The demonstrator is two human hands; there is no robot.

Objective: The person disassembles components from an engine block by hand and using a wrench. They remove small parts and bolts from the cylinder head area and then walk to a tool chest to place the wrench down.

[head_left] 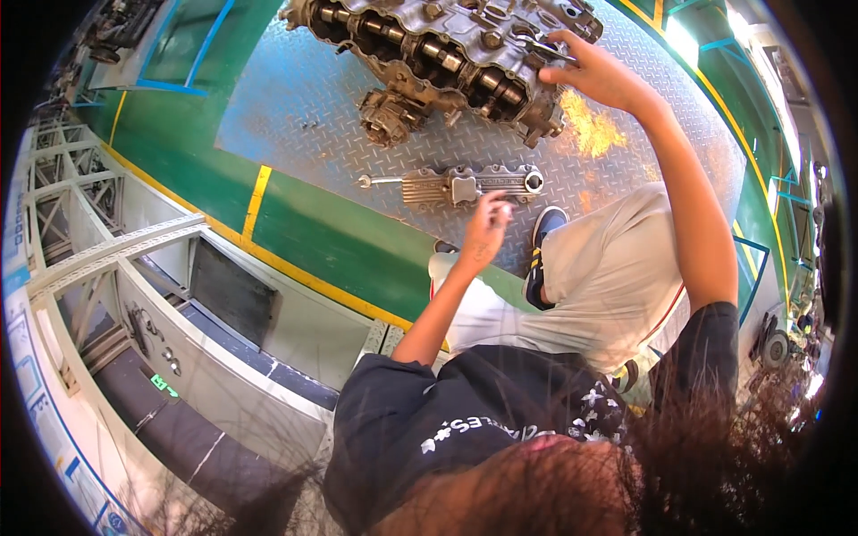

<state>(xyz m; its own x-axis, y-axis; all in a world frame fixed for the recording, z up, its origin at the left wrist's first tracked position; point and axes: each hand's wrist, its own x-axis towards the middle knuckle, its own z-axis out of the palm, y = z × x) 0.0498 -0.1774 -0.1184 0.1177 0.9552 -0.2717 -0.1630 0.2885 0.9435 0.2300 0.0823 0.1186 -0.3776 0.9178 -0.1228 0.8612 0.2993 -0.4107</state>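
A large metal engine (447,54) with its camshaft and lobes bare lies at the top of the view. At its right end is my right hand (594,73), thumb and fingers closed about a slim dark metal piece (547,50) whose kind I cannot make out. Nearer to me, a ribbed metal engine cover (456,186) rests on the plate. A combination wrench (382,180) lies at the cover's left end, partly hidden by it or beside it. Just over the cover's near edge hovers my left hand (485,234), its fingers partly curled and blurred by motion.
The engine and cover rest on a worn diamond-plate platform (304,116), stained yellow at right. My shoe (536,268) stands at its near side. Green floor with yellow lines (259,201) surrounds it. A grey metal shelving frame (179,268) fills the left.
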